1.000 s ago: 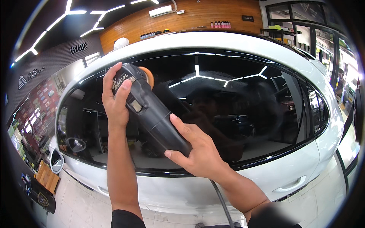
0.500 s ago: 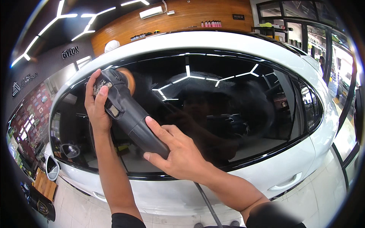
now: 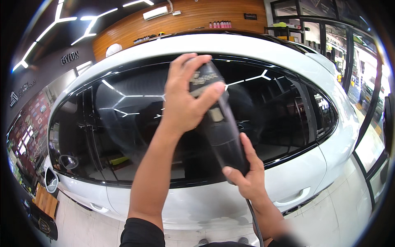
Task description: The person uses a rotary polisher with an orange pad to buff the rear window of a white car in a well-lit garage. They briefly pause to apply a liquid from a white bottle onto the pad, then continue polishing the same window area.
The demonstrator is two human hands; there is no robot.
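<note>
Blk power tool gripped both ends
Front clasped by L hand, rear by R hand; body slightly blurred, pale patch midway.

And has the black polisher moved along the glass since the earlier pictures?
Yes: the black polisher has shifted right, its head going from the left part of the dark side glass to around the middle.

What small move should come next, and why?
Perhaps slide the black power tool a little leftward across the dark window: pale haze shows on the glass there, and the left grip near the tool's top, with the right grip at its rear end, could steady it.
</note>
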